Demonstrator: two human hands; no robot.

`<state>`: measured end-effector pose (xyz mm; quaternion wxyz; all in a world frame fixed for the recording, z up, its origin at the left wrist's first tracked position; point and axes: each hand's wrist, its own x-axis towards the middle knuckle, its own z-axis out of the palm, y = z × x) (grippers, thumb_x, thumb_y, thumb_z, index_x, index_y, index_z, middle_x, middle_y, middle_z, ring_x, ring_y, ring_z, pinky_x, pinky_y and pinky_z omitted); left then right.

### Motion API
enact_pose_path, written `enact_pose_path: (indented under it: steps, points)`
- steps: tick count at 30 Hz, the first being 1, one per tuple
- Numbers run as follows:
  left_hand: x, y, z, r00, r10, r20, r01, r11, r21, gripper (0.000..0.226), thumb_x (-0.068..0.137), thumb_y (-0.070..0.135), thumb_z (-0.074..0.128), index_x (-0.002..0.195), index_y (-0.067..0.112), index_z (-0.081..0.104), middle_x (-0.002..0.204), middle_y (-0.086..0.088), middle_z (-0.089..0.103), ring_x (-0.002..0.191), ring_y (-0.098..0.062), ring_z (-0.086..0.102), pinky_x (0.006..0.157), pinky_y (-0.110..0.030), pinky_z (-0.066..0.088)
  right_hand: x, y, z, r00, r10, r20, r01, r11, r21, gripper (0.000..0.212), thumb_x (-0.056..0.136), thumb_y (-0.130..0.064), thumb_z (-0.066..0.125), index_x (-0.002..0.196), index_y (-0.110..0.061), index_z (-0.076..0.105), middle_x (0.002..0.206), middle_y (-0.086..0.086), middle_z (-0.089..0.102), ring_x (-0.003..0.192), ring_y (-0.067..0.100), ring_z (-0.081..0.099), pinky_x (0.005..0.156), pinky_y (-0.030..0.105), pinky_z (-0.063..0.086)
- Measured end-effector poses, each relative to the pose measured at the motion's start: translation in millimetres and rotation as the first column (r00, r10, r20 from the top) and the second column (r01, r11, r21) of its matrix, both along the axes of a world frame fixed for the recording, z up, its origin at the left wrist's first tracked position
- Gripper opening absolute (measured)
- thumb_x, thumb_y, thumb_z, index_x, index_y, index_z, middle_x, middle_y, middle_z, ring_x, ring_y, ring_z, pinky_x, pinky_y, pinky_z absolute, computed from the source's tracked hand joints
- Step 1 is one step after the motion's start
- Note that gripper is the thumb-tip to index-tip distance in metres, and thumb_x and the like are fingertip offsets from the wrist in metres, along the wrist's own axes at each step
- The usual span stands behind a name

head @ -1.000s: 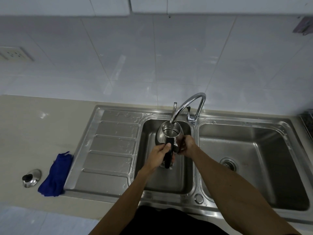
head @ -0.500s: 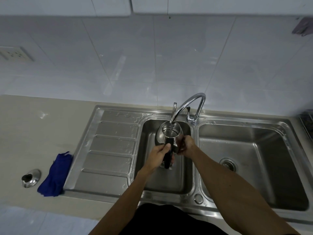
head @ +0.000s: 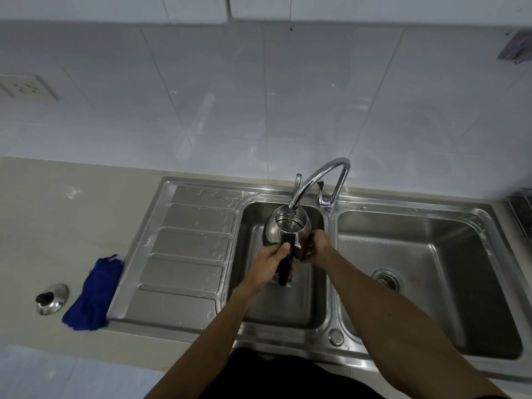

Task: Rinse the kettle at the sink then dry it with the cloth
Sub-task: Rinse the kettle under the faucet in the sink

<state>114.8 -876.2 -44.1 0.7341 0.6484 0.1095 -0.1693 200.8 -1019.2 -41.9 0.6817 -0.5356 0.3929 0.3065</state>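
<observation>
A lidless steel kettle point(head: 280, 226) with a black handle is held upright over the left sink basin point(head: 288, 306), its mouth right under the spout of the curved tap point(head: 319, 180). My left hand point(head: 269, 262) is closed around the black handle. My right hand point(head: 318, 247) presses against the kettle's right side, fingers curled on its wall. A crumpled blue cloth point(head: 92, 295) lies on the beige counter left of the drainboard. The kettle's steel lid point(head: 51, 298) with a black knob rests beside the cloth, further left.
The right sink basin point(head: 431, 283) has a round drain strainer. A ribbed wet drainboard point(head: 184, 254) lies between the cloth and the left basin. A wall socket point(head: 26, 87) sits on the tiled wall at far left. A rack edge point(head: 522, 208) shows at far right.
</observation>
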Motion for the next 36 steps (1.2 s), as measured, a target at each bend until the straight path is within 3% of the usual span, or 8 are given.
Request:
enact_pose_path:
  steps: [9, 12, 16, 21, 24, 28, 33, 36]
  points:
    - [1.4, 1.3, 3.5, 1.0, 0.01, 0.02, -0.01, 1.0, 0.027, 0.037, 0.105, 0.031, 0.048, 0.084, 0.012, 0.072, 0.077, -0.015, 0.072, 0.07, -0.028, 0.069, 0.072, -0.036, 0.059, 1.8, 0.5, 0.1, 1.0, 0.0, 0.006, 0.0, 1.0, 0.02, 0.025, 0.1, -0.022, 0.035, 0.11, -0.011, 0.055, 0.098, 0.015, 0.057, 0.106, 0.029, 0.051, 0.103, 0.046, 0.041]
    - [1.5, 0.3, 4.7, 1.0, 0.003, 0.021, -0.004, 1.0, 0.016, 0.036, 0.105, 0.03, 0.048, 0.084, 0.014, 0.072, 0.077, -0.015, 0.072, 0.07, -0.029, 0.069, 0.073, -0.039, 0.059, 2.7, 0.7, 0.7, 1.0, -0.005, 0.008, 0.005, 1.0, 0.016, 0.025, 0.1, -0.022, 0.035, 0.109, -0.01, 0.055, 0.093, 0.014, 0.057, 0.102, 0.029, 0.052, 0.098, 0.045, 0.043]
    - [1.4, 1.4, 3.7, 1.0, 0.019, 0.024, -0.019, 1.0, 0.012, 0.037, 0.104, 0.032, 0.05, 0.083, 0.014, 0.074, 0.077, -0.014, 0.072, 0.069, -0.028, 0.07, 0.069, -0.033, 0.06, 2.9, 2.7, 1.0, 1.0, -0.012, 0.011, 0.012, 1.0, 0.01, 0.022, 0.099, -0.019, 0.036, 0.102, -0.011, 0.056, 0.09, 0.013, 0.056, 0.08, 0.027, 0.053, 0.09, 0.042, 0.045]
    - [1.0, 2.6, 3.6, 0.999, 0.009, 0.044, -0.01, 1.0, 0.026, 0.036, 0.104, 0.033, 0.05, 0.083, 0.016, 0.074, 0.078, -0.012, 0.074, 0.071, -0.027, 0.071, 0.071, -0.031, 0.06, 2.5, 2.6, 1.8, 1.0, -0.02, 0.016, 0.02, 1.0, 0.009, 0.024, 0.099, -0.019, 0.037, 0.112, -0.01, 0.055, 0.095, 0.016, 0.057, 0.082, 0.028, 0.053, 0.086, 0.042, 0.045]
    - [1.1, 2.3, 4.9, 0.999, 0.009, 0.032, -0.009, 1.0, 0.007, 0.036, 0.102, 0.035, 0.051, 0.086, 0.013, 0.073, 0.078, -0.014, 0.073, 0.068, -0.027, 0.07, 0.069, -0.034, 0.061, 2.5, 2.4, 3.0, 1.0, -0.022, 0.02, 0.022, 1.0, 0.005, 0.025, 0.1, -0.019, 0.036, 0.112, -0.009, 0.055, 0.088, 0.015, 0.057, 0.077, 0.027, 0.053, 0.074, 0.037, 0.047]
    - [0.6, 3.3, 4.1, 1.0, 0.006, 0.027, -0.006, 1.0, 0.011, 0.036, 0.104, 0.034, 0.049, 0.089, 0.009, 0.071, 0.079, -0.016, 0.073, 0.071, -0.03, 0.07, 0.071, -0.037, 0.06, 3.8, 2.8, 2.3, 1.0, -0.016, 0.017, 0.016, 1.0, -0.013, 0.024, 0.1, -0.02, 0.036, 0.108, -0.009, 0.056, 0.085, 0.014, 0.056, 0.075, 0.026, 0.052, 0.08, 0.039, 0.045]
    - [0.7, 2.0, 5.2, 1.0, 0.014, 0.027, -0.015, 1.0, 0.01, 0.036, 0.105, 0.03, 0.048, 0.083, 0.014, 0.072, 0.076, -0.012, 0.072, 0.068, -0.026, 0.069, 0.07, -0.035, 0.06, 3.8, 2.8, 3.3, 1.0, -0.007, 0.023, 0.008, 0.999, -0.043, 0.025, 0.098, -0.017, 0.036, 0.081, -0.01, 0.053, 0.081, 0.013, 0.053, 0.073, 0.025, 0.05, 0.07, 0.034, 0.043]
    - [0.7, 1.8, 6.0, 1.0, 0.009, 0.029, -0.009, 1.0, 0.01, 0.037, 0.105, 0.03, 0.048, 0.082, 0.014, 0.072, 0.075, -0.012, 0.072, 0.067, -0.026, 0.069, 0.069, -0.035, 0.06, 4.3, 2.8, 2.9, 1.0, -0.009, 0.026, 0.011, 0.998, -0.054, 0.023, 0.098, -0.017, 0.036, 0.085, -0.01, 0.053, 0.084, 0.013, 0.054, 0.077, 0.026, 0.05, 0.081, 0.04, 0.044]
